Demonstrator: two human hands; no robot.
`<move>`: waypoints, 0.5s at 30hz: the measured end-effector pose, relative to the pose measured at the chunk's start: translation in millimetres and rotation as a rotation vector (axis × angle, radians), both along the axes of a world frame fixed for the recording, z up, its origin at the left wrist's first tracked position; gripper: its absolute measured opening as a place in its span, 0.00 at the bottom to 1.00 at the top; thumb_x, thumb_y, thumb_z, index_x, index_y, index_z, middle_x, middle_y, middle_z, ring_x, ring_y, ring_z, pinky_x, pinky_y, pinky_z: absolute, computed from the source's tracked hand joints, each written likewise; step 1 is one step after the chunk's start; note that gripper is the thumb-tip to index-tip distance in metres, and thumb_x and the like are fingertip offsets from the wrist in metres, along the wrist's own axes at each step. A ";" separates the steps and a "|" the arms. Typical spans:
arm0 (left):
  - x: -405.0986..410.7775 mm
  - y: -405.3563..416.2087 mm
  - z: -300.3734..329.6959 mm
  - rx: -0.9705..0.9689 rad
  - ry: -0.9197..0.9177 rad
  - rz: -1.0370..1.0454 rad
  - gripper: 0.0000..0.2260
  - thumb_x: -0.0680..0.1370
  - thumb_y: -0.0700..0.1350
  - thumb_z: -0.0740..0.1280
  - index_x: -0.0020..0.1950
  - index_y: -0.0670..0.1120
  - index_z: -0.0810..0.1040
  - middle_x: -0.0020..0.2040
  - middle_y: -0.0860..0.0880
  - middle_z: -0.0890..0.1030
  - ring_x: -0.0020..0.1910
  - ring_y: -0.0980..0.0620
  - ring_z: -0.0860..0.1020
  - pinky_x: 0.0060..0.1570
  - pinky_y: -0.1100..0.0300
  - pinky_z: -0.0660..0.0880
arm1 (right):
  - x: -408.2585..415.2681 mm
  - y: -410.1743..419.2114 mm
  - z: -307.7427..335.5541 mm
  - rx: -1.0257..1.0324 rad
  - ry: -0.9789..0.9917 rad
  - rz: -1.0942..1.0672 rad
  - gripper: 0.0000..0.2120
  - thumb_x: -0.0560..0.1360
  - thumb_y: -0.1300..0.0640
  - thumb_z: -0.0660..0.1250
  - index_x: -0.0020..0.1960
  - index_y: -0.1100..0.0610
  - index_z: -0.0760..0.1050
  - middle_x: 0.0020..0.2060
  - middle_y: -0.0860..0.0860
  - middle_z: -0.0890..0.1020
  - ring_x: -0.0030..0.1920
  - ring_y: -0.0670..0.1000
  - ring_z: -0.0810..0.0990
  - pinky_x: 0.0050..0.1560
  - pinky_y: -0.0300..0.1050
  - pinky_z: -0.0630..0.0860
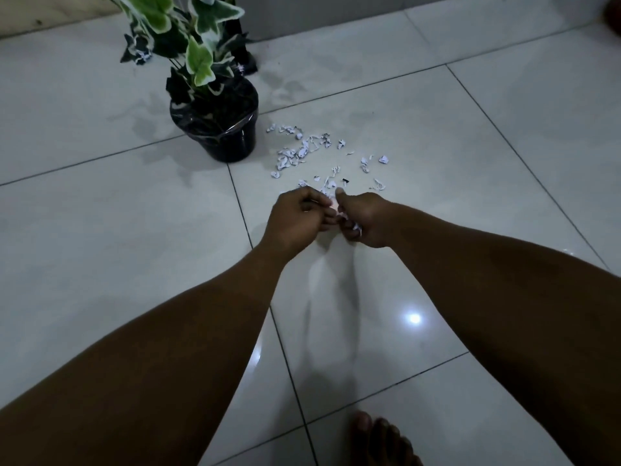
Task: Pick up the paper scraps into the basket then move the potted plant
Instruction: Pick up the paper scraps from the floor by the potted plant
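White paper scraps [304,153] lie scattered on the pale tiled floor, just right of a potted plant [215,129] in a black pot with green and white ivy leaves. Both my hands meet at the near edge of the scraps. My right hand [364,218] is curled around a small bunch of scraps that shows white under its fingers. My left hand [297,215] is pinched with its fingertips against the right hand, and a bit of white paper shows between them. No basket is in view.
Glossy white floor tiles [470,163] stretch all around. A wall base [336,15] runs along the back, with a wooden panel [50,11] at top left. My bare foot [379,438] stands at the bottom edge.
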State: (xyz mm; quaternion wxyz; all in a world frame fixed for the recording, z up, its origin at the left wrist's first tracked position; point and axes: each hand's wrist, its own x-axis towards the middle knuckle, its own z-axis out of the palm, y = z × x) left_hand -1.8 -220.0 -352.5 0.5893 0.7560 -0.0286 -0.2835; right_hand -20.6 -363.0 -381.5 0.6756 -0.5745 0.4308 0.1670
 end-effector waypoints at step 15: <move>9.4 15.4 -39.4 0.746 -0.299 -0.054 0.19 0.75 0.42 0.67 0.65 0.40 0.73 0.63 0.39 0.72 0.63 0.39 0.74 0.62 0.49 0.73 | -18.9 -15.5 -35.2 -1.051 -0.123 0.611 0.15 0.83 0.52 0.58 0.61 0.63 0.64 0.50 0.65 0.80 0.50 0.66 0.79 0.42 0.49 0.67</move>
